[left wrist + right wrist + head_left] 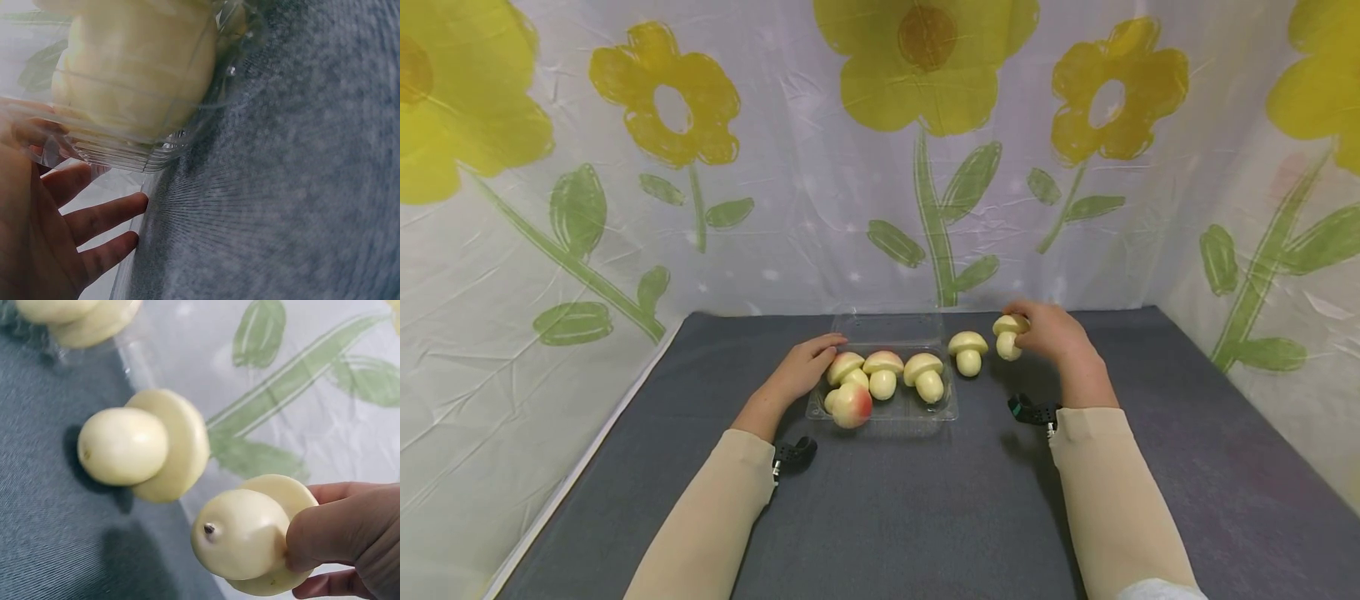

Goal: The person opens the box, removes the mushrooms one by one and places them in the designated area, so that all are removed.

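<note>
My right hand (1052,333) pinches a pale yellow toy mushroom (1008,342) by its cap, with the thumb along the near side. In the right wrist view that mushroom (240,534) shows a dark spot on its stem end. Just left of it stands another toy mushroom (968,353), outside the clear plastic container (936,412). Several mushrooms fill the container, one of them a red-tinged mushroom (852,405) at its front left. My left hand (801,371) touches the container's left side; in the left wrist view its visible fingers (106,217) are spread and fairly straight.
The container's transparent lid (887,327) stands raised at the back. A dark grey cloth (910,508) covers the table, and a flower-printed curtain (775,208) rises behind it. Black wrist straps (1033,410) hang below both hands.
</note>
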The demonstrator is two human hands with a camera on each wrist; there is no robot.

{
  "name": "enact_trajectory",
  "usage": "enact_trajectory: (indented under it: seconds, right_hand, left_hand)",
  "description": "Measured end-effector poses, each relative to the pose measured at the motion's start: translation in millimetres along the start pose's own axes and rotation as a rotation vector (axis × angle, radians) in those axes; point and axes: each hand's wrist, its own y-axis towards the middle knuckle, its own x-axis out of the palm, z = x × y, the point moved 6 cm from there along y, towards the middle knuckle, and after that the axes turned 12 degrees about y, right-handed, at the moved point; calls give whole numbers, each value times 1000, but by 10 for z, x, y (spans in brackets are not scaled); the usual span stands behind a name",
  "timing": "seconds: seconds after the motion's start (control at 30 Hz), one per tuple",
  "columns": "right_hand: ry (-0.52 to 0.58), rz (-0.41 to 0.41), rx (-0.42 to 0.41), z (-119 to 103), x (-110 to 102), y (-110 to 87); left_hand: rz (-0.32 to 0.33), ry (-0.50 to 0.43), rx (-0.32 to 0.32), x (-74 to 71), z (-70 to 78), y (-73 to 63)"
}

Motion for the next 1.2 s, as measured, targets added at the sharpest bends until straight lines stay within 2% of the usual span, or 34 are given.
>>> enact_trajectory:
  seconds: [0.33,0.67,1.2]
  right_hand:
    - [-47,5,31,193,184,92]
    - [-83,-34,37,241,298,144]
    - [9,-83,43,232,291,147]
  left_hand:
    - [1,5,-7,4,1,1]
    - [-6,-7,-9,13,13,5]
    - [-2,1,2,11,11,6]
